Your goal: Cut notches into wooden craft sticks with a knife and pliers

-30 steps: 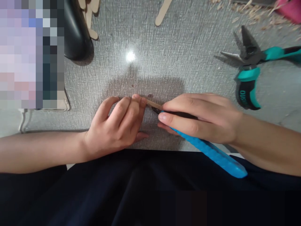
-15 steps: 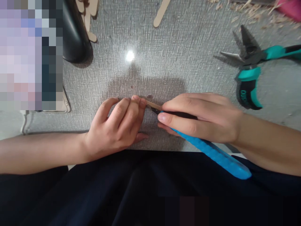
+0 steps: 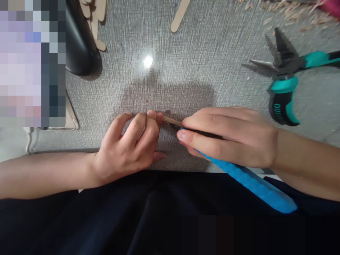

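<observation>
My left hand [image 3: 130,143] is closed, its fingertips pressing the end of a thin wooden craft stick [image 3: 172,121] against the table. Only a short stretch of the stick shows between my two hands; the rest is covered by fingers. My right hand [image 3: 228,136] is wrapped around a utility knife [image 3: 252,180] with a blue and black handle. The knife's dark tip lies along the near side of the stick, close to my left fingertips. The handle slants down to the right, over my dark clothing.
Pliers with teal and black handles [image 3: 287,67] lie spread at the right. Wood shavings [image 3: 292,12] are scattered at the top right. One craft stick [image 3: 180,16] lies at the top middle, several more [image 3: 99,21] beside a black rounded object [image 3: 82,42]. A white cable [image 3: 28,140] is at the left.
The knife's handle end has shifted a little right and toward me, with my right hand moving slightly the same way. My left hand keeps its hold on the stick. The view has shifted slightly.
</observation>
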Available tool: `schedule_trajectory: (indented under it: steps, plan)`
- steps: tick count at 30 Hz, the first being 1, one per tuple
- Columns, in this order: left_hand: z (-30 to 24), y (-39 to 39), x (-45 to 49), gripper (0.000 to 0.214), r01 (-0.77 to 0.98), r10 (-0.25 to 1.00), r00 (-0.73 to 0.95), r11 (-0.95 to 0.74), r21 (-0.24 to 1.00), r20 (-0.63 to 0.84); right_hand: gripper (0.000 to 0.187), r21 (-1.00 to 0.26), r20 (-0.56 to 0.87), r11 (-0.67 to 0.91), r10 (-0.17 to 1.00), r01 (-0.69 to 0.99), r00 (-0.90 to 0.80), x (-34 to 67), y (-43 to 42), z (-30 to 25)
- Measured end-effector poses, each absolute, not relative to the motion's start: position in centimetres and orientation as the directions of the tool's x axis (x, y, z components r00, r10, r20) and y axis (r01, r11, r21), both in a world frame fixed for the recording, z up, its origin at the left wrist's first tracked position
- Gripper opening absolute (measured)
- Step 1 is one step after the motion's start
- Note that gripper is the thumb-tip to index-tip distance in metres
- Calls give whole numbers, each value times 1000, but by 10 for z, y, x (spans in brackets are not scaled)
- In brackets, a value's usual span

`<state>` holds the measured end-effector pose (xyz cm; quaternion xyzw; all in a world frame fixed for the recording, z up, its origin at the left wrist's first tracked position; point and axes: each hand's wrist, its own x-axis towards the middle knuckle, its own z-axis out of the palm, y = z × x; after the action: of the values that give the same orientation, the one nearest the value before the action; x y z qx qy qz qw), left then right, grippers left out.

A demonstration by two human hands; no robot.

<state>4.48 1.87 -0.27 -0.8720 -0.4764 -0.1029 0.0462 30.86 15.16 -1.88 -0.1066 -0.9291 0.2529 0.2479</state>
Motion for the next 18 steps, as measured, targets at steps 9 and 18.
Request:
schedule_trajectory:
  steps: [9,18]
  plan:
    - [1,20,45,57,825,823,539,-558,83,179,26,-576,259,812,293,97,-920,315,153,-3]
    - [2,24,46,57,825,806,559,-565,-30,196,19,-567,268,813,330,128,-905,318,150,-7]
